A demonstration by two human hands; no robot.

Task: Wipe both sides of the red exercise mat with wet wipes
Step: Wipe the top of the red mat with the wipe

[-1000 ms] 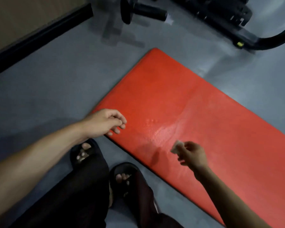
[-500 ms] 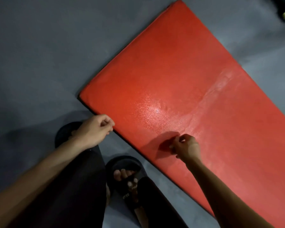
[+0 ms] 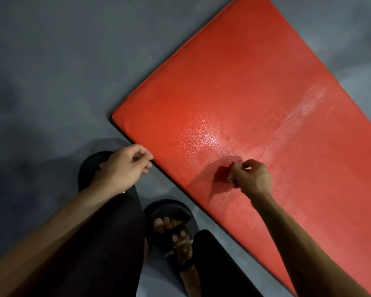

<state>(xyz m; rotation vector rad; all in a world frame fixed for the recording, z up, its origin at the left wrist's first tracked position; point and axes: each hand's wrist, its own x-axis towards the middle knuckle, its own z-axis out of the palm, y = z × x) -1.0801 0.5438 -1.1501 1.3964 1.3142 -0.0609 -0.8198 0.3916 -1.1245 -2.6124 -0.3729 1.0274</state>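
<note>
One view only, head camera, looking down past the knees. Mat (image 3: 255, 108) lies flat on grey floor (image 3: 51, 71), set diagonally, near corner pointing left, far end running out of frame top right. Surface pebbled, glossy; a wet-looking sheen mid-mat and a pale crease line running up toward the right edge.

Right hand (image 3: 252, 179) low over the mat near its front edge, fingers (image 3: 237, 168) curled and pinching a small wad, apparently the wipe (image 3: 230, 178); only a pale scrap shows between them, so its size is hard to tell. Hand's shadow falls just left of it on the mat.

Left hand (image 3: 122, 168) at the mat's front-left edge, its fingers bent in loosely, tips touching or nearly touching the rim. Cannot tell whether it grips the edge or merely rests beside it.

Two feet in black slides (image 3: 169, 221) stand on the floor just beside the mat, dark trousers above.

Judgement: top face is being wiped, near-corner section in hand. Underside not yet turned up. Next move likely calls for pressing the wipe flat and sweeping toward the corner, left hand steadying the edge against sliding.
</note>
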